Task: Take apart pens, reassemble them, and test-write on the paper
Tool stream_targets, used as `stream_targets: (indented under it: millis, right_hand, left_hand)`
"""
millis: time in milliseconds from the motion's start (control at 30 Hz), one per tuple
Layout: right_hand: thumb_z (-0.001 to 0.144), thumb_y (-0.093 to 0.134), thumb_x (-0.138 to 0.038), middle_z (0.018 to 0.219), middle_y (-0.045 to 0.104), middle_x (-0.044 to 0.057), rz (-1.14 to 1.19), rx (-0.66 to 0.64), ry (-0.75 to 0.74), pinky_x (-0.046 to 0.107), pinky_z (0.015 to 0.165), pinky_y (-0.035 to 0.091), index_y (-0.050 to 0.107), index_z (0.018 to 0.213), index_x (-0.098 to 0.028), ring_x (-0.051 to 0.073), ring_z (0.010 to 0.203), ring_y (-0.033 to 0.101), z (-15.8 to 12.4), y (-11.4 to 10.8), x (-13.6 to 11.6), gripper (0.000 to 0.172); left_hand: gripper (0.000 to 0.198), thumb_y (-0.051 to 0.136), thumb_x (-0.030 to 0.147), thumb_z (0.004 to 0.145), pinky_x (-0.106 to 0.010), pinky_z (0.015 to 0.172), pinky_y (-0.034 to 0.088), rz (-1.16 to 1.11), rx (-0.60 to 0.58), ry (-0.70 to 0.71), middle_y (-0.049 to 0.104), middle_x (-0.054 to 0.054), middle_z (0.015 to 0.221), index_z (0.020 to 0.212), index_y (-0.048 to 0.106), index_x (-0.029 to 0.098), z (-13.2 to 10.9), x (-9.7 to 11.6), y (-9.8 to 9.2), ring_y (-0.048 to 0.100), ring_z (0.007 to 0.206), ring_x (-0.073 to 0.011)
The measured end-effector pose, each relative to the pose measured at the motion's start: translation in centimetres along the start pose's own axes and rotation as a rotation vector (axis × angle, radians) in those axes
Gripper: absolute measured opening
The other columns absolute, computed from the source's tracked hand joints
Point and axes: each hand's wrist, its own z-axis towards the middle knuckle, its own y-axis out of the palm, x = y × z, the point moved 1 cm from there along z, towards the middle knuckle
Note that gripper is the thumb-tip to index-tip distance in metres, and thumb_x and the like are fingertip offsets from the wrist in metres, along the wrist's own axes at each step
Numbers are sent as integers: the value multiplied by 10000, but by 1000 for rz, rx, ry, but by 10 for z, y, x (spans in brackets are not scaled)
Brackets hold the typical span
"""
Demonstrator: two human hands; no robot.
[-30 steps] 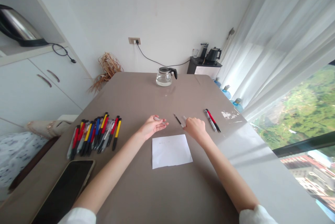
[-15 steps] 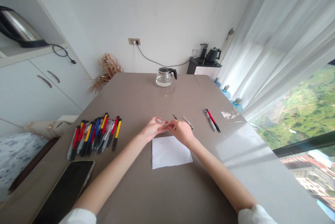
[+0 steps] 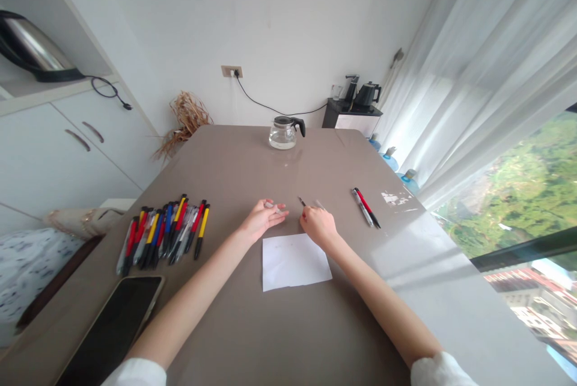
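Note:
My left hand (image 3: 262,219) rests on the brown table (image 3: 252,326), palm partly up, fingers curled round a small clear pen part (image 3: 273,205). My right hand (image 3: 318,225) lies just to its right, fingers pinched together with a small red piece (image 3: 305,216) at the tips. Beyond the right hand lie a thin dark refill (image 3: 301,201) and a clear pen barrel (image 3: 320,203). A white sheet of paper (image 3: 295,260) lies just in front of both hands.
A heap of several red, blue and yellow pens (image 3: 164,231) lies at the left. Two pens (image 3: 365,207) lie to the right. A dark phone (image 3: 112,329) sits at the near left, a glass pot (image 3: 283,131) at the far edge.
My right hand moved left from the loose pen parts to meet my left hand, then drew slightly back with a red piece at its fingertips. My left hand stayed put.

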Motion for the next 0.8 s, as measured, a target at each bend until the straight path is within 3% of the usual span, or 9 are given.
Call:
stream_targets:
  millis: [267,433,600,800]
  right_hand:
    - [832,309,-227,900,594,128,-32,-50,81,264,654,388,570,903,-148,200,830,567,2,4,3,282]
    - [858,249,-378,864,605,104,52,40,83,261,630,376,547,885,-167,189,778,574,0,-2,1,366]
    - [841,180,-496,677,594,41,361,48,-39,207,571,351,533,745,-173,125,636,551,-2,-3,-3,488]
    - [788,254,-544,491,474,-19,853,-59,-54,178,429,302,453,567,-164,69,431,416,4,8,-2,483]
  left_hand:
    - [217,576,242,718,-338,762,459,165,21,10,563,-34,855,897,474,175,-3,5,-1,607,701,-124]
    - [333,546,305,727,-266,647,455,509,-32,104,564,-23,808,1037,519,185,-4,2,4,534,589,-82]
    - [303,535,308,729,-265,723,420,759,-131,319,599,-55,890,1004,552,184,-8,-5,15,541,781,-148]
    - [198,498,325,751,-264,716,409,800,-186,380,603,-40,842,892,530,190,-21,4,28,549,774,-153]
